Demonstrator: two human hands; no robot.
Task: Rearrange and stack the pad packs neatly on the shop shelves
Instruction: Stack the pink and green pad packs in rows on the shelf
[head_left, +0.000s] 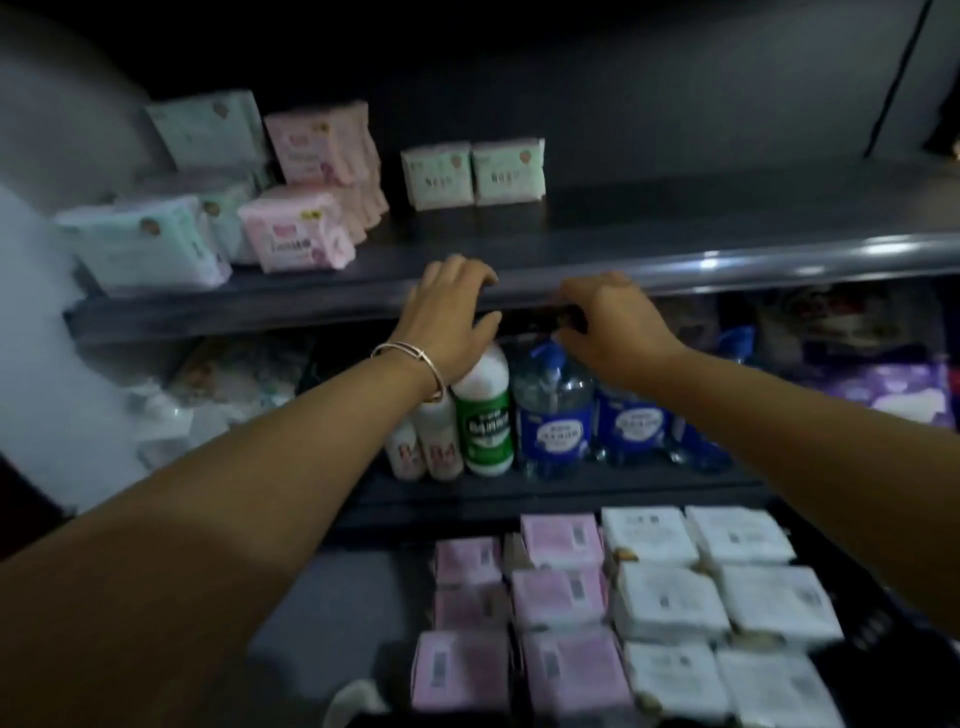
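Both arms reach forward to the front edge of the upper shelf (675, 270); the left hand (447, 317), with a bracelet (415, 364) on the wrist, rests on this edge with relaxed fingers and holds nothing; the right hand (608, 322) curls its fingers under the same edge, and I cannot tell if it grips anything there. On the upper shelf, pink pad packs (301, 234) and pale green packs (150, 244) stand at the far left; two small green packs (472, 174) stand side by side near the middle. Bottles (519, 410) stand on the middle shelf. Below, near the camera, pink packs (561, 592) and white packs (727, 597) lie flat in rows.
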